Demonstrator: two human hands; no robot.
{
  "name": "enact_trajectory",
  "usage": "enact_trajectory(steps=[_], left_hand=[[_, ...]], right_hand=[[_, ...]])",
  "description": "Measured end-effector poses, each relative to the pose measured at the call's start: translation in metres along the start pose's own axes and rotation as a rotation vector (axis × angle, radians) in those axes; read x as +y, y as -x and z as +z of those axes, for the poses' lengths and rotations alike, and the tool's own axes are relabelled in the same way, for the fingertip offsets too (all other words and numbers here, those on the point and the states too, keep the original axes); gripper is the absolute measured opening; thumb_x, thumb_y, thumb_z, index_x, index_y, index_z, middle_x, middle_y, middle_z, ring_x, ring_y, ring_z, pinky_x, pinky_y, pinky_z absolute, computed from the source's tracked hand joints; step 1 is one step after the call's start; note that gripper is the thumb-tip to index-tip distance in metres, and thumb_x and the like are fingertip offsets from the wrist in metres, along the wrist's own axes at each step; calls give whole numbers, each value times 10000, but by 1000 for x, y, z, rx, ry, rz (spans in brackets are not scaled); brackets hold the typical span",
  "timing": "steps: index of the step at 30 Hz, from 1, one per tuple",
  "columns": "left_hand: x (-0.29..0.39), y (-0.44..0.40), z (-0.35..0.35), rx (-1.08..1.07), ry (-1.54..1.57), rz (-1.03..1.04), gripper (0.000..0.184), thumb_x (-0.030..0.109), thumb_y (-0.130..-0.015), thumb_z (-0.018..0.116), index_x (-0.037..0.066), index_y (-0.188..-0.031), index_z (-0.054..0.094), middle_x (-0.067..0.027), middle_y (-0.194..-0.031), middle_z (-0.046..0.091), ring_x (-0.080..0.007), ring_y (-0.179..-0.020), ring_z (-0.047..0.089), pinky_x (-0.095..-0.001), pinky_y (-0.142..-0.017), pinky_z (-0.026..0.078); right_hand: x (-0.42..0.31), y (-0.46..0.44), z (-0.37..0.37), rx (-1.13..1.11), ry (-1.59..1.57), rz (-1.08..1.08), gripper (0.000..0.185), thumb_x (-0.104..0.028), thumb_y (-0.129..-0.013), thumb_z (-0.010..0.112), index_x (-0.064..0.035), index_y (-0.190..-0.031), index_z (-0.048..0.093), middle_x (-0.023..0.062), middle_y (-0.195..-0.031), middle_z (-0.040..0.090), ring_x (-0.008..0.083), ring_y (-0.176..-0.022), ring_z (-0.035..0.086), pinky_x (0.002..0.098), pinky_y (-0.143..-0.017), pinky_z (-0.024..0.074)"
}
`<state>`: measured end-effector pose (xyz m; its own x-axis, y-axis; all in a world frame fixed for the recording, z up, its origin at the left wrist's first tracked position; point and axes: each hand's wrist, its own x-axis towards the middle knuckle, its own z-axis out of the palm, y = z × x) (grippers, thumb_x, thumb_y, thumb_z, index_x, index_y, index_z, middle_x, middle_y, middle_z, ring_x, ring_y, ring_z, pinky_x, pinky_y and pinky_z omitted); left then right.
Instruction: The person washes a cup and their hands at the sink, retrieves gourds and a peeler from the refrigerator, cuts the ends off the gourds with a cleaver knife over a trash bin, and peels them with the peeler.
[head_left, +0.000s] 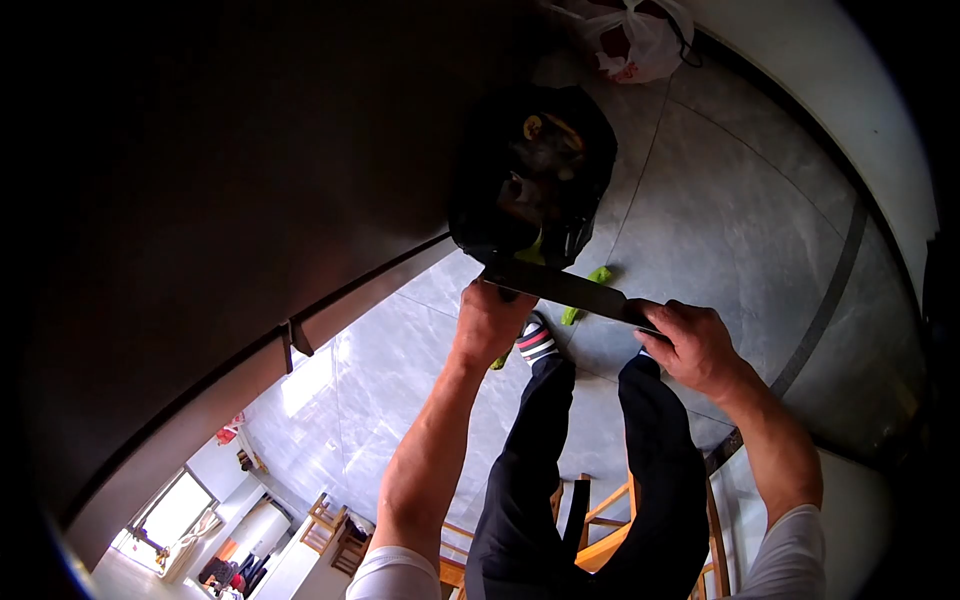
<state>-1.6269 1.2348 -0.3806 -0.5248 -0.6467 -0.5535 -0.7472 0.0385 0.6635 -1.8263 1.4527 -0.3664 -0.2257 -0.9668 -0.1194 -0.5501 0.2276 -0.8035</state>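
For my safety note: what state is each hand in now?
Left hand: closed beside the blade; what it holds cannot be told.
Right hand: closed, holding the knife.

There are two bare hands, one left [495, 318] and one right [692, 345], one knife [570, 288], one black-lined waste bin [588, 190] and one white plastic bag [655, 45]. Green vegetable pieces [588, 297] number three, dark trouser legs [540, 440] two, clearly visible striped slippers [536, 341] one, and windows [178, 508] one.
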Motion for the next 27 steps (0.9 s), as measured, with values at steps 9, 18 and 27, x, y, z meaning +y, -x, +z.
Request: enact_trajectory(steps=[9,18,27], left_hand=[[0,-19,4,84,-162,182,286,185,-875,754,13,-1087,666,-233,-983,723,-436,-929,693,-449,-774,568],[0,-33,26,178,-152,202,384,246,-883,768,19,-1170,652,-210,-998,733,-361,-920,726,-401,-803,563],[-8,-18,21,61,923,-199,318,251,-1032,637,-25,-1187,615,-106,-1097,684,-176,-956,672,-341,-896,539]], right_hand=[[6,-11,5,2,18,32,324,-134,-897,734,-69,-1196,629,120,-852,714,314,-732,710,404,-628,575],[15,-96,25,173,-19,24,286,-206,-955,694,-95,-1205,610,140,-801,697,351,-705,693,421,-600,543],[57,-35,9,490,-379,365,370,-223,-989,703,-52,-1301,597,-5,-817,604,93,-702,534,270,-660,492]])
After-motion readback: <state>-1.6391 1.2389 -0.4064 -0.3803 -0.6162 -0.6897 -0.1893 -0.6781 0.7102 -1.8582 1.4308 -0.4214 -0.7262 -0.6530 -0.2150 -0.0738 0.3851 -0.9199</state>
